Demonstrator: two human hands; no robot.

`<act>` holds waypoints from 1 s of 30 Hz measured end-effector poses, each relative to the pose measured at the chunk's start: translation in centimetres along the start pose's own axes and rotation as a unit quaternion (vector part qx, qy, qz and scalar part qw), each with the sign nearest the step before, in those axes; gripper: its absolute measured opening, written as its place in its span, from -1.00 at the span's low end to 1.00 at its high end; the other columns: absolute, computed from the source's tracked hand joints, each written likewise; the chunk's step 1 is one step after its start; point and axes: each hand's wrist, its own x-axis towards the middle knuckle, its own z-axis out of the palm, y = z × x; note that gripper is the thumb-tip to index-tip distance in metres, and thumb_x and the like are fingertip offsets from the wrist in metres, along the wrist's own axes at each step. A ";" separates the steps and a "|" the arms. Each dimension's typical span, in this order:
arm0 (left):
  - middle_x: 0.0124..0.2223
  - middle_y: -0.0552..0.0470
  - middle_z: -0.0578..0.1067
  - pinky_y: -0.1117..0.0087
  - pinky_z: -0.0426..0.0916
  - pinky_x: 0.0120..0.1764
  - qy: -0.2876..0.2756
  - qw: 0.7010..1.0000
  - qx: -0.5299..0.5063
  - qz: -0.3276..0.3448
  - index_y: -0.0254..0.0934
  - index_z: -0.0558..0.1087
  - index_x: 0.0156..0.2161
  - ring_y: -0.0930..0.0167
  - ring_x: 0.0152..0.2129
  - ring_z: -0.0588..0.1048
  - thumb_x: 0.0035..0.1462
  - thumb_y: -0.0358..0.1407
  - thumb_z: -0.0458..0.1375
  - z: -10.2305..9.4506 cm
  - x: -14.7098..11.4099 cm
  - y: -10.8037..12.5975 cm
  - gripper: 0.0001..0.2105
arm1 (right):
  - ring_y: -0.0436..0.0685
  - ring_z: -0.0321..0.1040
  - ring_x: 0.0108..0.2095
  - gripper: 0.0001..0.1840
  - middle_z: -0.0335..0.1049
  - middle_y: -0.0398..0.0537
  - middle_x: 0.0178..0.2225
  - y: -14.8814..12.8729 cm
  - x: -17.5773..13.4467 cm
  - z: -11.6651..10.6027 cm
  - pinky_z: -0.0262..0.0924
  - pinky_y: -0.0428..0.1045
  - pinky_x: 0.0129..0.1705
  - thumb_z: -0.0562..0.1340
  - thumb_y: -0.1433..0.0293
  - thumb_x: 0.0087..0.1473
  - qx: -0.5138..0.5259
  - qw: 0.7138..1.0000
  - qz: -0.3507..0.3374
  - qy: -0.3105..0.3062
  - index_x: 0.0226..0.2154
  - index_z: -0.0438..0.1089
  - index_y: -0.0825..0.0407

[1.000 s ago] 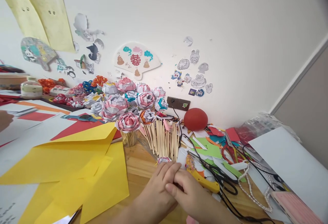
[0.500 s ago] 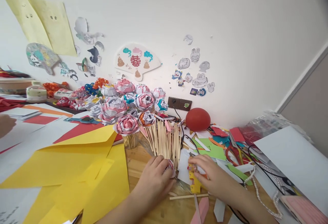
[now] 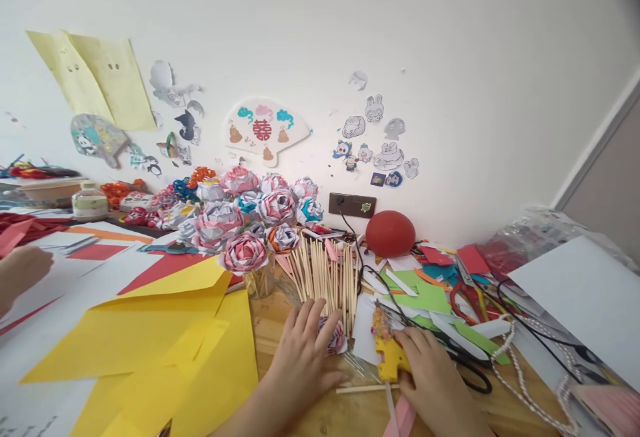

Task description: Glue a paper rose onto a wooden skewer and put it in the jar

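My left hand (image 3: 305,354) rests low over the table with its fingers spread and nothing gripped. Right beside its thumb and forefinger lies a small paper flower (image 3: 334,336) in white, pink and dark stripes, partly covered by the fingers. My right hand (image 3: 433,370) is closed around the handle side of a yellow hot glue gun (image 3: 387,350), whose nozzle points away from me. From the rear of the gun a pale glue stick (image 3: 391,407) sticks out. Thin wooden sticks (image 3: 325,274) are bunched just beyond both hands, and one loose stick (image 3: 363,389) lies between them.
Finished paper flowers (image 3: 245,252) cluster at the back left. Yellow paper sheets (image 3: 170,337) cover the left. A red balloon (image 3: 390,234), scissors (image 3: 467,290), paper scraps (image 3: 425,296), cords and a bead string (image 3: 517,370) crowd the right. Another person's hand (image 3: 25,270) shows far left.
My left hand has let go of the small paper flower and spread its fingers. My right hand has shifted from the glue gun's top toward its handle.
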 end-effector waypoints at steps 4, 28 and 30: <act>0.10 -0.22 0.26 0.01 0.13 -0.03 -0.027 0.999 -0.015 -0.011 -0.19 0.13 0.12 0.04 0.01 0.22 -0.19 -0.09 0.26 0.5 0.2 -0.3 -0.26 | 0.25 0.21 -0.23 -0.47 0.31 0.07 -0.25 0.2 0.0 -0.2 0.18 0.14 -0.18 0.04 0.64 -0.26 -0.016 0.996 -0.020 0.091 -0.12 0.26 0.12; -0.15 -0.07 0.44 0.33 0.29 -0.14 -0.031 0.819 -0.531 -0.214 -0.27 0.22 -0.04 0.30 -0.21 0.42 -0.03 -0.25 0.13 0.5 0.6 0.1 -0.59 | 0.09 0.33 -0.56 -0.46 0.38 -0.05 -0.63 -2.8 -0.5 -2.3 0.27 -0.08 -0.43 0.07 -0.07 -0.07 0.428 0.866 0.247 0.080 -0.58 0.40 0.06; -0.12 -0.06 0.41 0.35 0.27 -0.14 -0.030 0.816 -0.537 -0.213 -0.25 0.21 -0.02 0.31 -0.19 0.40 0.01 -0.24 0.10 0.6 0.6 0.1 -0.61 | 0.09 0.32 -0.58 -0.43 0.36 -0.07 -0.65 -3.0 -0.6 -2.2 0.26 -0.07 -0.46 0.10 -0.10 -0.13 0.449 0.850 0.267 0.072 -0.55 0.42 0.08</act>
